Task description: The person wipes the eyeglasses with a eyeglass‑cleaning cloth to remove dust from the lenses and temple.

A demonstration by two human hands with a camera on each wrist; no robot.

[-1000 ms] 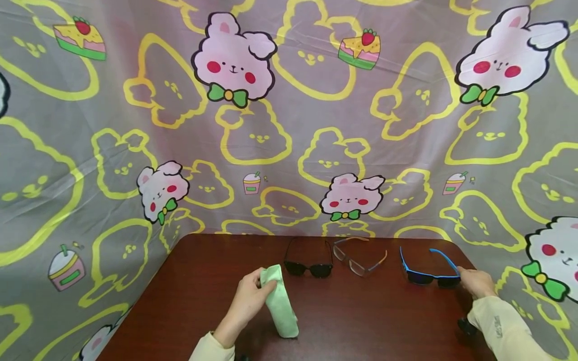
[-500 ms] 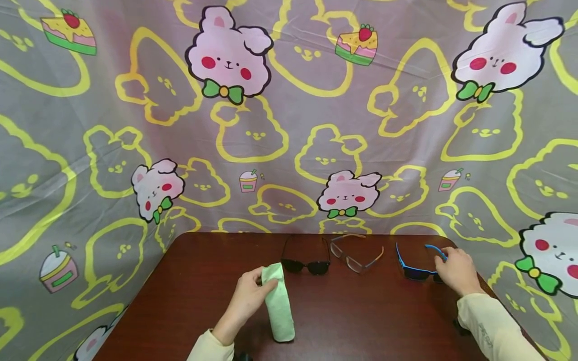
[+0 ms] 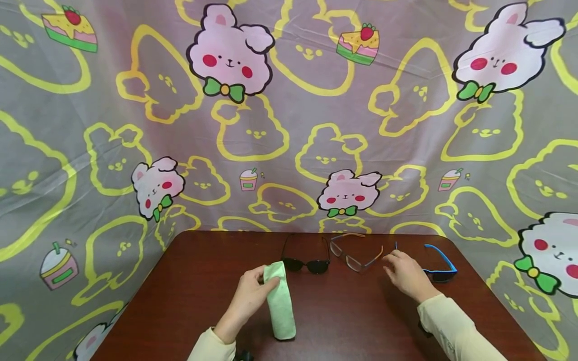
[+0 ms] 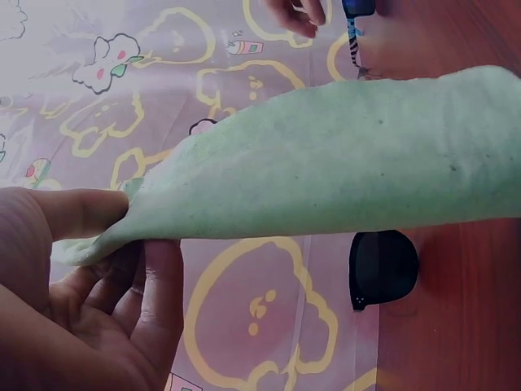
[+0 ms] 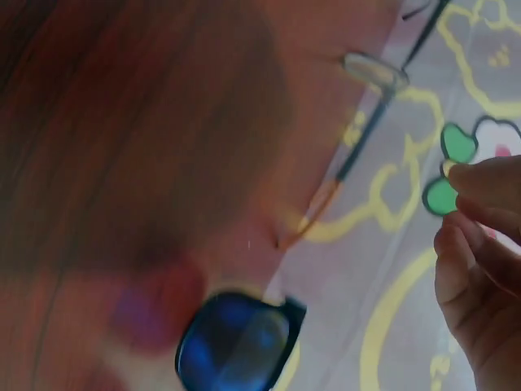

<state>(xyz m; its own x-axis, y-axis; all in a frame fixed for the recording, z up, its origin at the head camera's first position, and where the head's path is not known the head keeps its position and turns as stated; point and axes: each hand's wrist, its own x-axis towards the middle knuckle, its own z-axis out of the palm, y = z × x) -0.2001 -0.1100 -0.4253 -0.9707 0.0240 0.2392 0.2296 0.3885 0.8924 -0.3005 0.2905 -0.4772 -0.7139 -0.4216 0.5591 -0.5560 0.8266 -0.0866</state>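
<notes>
My left hand pinches the top end of a long, narrow light green cloth, which hangs down over the front of the table. Thumb and fingers grip its end in the left wrist view, where the cloth stretches across the picture. My right hand, its fingers loosely bent and holding nothing, is over the left part of the blue-framed sunglasses and hides it. In the right wrist view, a dark lens of sunglasses shows below, apart from the fingers.
Black sunglasses lie at the back middle of the brown table. Beside them are clear glasses with orange-tipped temples. A patterned curtain rises behind the table and along both sides.
My right hand has moved left from the right end of the blue sunglasses, across them, to their left side. The left hand keeps hold of the cloth, almost still.
</notes>
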